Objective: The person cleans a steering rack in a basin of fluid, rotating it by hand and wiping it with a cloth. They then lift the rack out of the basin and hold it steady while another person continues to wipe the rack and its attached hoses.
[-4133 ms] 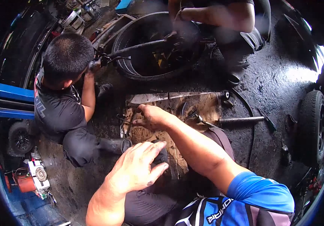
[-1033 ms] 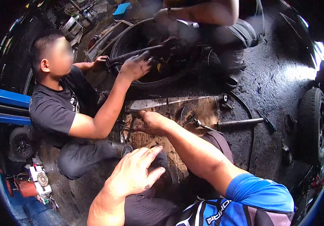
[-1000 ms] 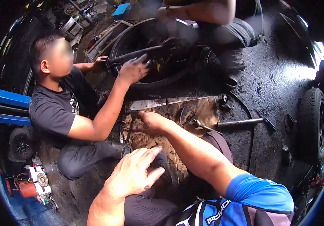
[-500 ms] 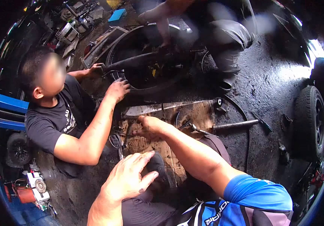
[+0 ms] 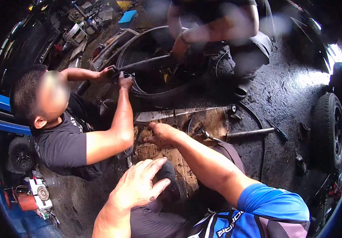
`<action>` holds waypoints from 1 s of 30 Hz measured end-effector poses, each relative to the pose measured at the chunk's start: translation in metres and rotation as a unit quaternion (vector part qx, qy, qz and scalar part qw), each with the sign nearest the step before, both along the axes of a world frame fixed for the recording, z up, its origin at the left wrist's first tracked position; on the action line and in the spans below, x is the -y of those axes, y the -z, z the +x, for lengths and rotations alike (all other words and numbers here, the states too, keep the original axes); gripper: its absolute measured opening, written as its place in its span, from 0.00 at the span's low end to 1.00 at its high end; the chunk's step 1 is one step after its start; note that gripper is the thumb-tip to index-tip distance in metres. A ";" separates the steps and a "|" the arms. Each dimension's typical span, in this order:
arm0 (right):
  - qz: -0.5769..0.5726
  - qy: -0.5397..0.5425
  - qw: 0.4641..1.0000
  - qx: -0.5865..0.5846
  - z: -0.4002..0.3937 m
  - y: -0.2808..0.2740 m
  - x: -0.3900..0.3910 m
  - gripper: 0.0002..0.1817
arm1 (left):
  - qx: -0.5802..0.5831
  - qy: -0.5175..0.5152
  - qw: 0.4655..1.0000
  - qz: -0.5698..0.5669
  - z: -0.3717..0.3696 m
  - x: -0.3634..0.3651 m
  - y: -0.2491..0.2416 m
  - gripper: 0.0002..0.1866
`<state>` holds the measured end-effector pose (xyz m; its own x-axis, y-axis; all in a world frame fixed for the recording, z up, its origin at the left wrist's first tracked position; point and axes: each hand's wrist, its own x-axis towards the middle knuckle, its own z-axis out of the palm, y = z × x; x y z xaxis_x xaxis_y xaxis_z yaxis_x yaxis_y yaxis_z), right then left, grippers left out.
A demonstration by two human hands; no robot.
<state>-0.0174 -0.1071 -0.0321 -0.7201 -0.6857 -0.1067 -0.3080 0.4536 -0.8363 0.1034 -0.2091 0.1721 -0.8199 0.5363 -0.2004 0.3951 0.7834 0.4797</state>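
Greasy workshop floor (image 5: pixel 294 87), black and wet-looking, with glare at 2 o'clock. The person wearing the camera crouched low in a blue sleeve, both hands bare and well apart. The right hand (image 5: pixel 161 134) reached out to a worn cardboard sheet (image 5: pixel 210 119) spread on the floor at centre, fingers curled down on the sheet's left part among small dark bits; whether it actually pinched anything, cannot tell, the view was too murky there. The left hand (image 5: pixel 137 186) lay open with fingers spread, resting on a dark boot toe (image 5: pixel 167 180) at 6 o'clock, not gripping it.

On the cardboard, just right of the right hand, lay a ratchet-like tool (image 5: pixel 206 136), and past it at 3 o'clock a long metal bar (image 5: pixel 250 133) on the bare floor. A pale metal strip (image 5: pixel 159 115) ran along the sheet's top edge.

At 12 o'clock a big tyre (image 5: pixel 159 95) lay flat with a dark pipe (image 5: pixel 147 63) across it. A co-worker in a black T-shirt (image 5: pixel 61 146) sat at 9 o'clock, both hands up on the pipe's left end. A second person squatted at 12 o'clock, one hand (image 5: pixel 177 47) down in the tyre.

A small wheel (image 5: pixel 329 131) stood at 3 o'clock. Blue steel frame (image 5: pixel 4 115) at 9 o'clock, and a red-and-white machine (image 5: pixel 32 196) at 8 o'clock. Clutter of parts piled at 11 o'clock.
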 end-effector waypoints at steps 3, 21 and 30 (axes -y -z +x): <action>-0.037 0.046 0.996 0.074 0.002 0.003 0.000 0.35 | 0.001 0.000 1.000 -0.002 0.000 0.002 0.002 0.28; -0.045 -0.010 0.999 0.014 0.002 -0.016 -0.003 0.36 | 0.003 -0.003 1.000 0.013 0.006 0.002 0.003 0.27; -0.018 0.047 0.997 0.056 0.003 0.000 0.007 0.35 | -0.002 0.000 1.000 0.007 0.008 0.002 0.001 0.27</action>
<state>-0.0147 -0.1144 -0.0323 -0.7663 -0.6206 -0.1660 -0.1697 0.4448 -0.8794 0.1116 -0.2115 0.1712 -0.8207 0.5391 -0.1892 0.3973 0.7765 0.4892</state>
